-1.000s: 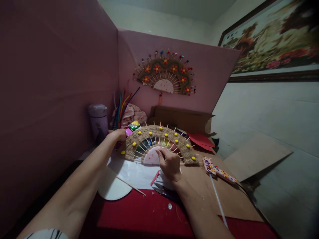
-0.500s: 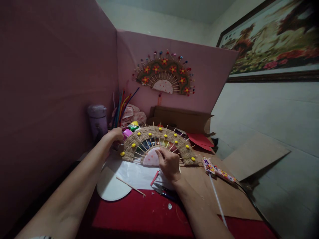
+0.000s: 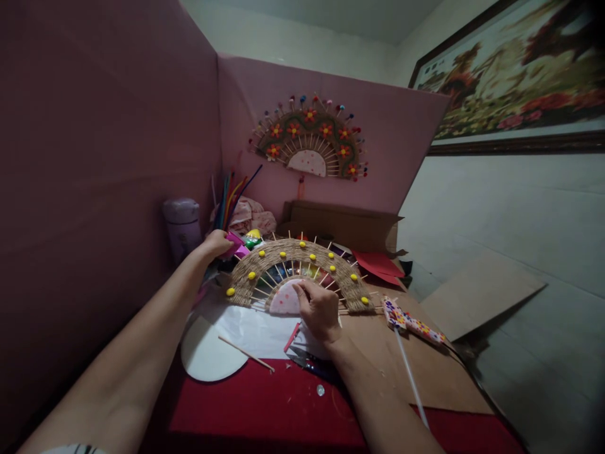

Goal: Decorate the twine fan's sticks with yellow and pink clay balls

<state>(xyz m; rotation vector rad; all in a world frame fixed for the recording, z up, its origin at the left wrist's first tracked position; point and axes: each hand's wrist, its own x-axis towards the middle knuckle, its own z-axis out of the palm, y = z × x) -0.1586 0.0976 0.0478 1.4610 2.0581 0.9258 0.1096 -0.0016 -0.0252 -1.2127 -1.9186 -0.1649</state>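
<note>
A flask (image 3: 182,222) stands left of the nearer fan (image 3: 289,246), a glue gun (image 3: 410,323) right, a stick (image 3: 246,354) before.

Dim light, pink panels (image 3: 387,139), framed picture (image 3: 510,94), pale wall (image 3: 496,202), perhaps tiled.

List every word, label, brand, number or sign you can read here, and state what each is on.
None can be read.
Framed picture: small dark marks near its upper left corner, too small and blurred to tell whether they are writing.
Purple bottle: a dark, blurred patch on its side; no letters can be made out.
Woven fan with yellow dots: no writing seen.
</note>
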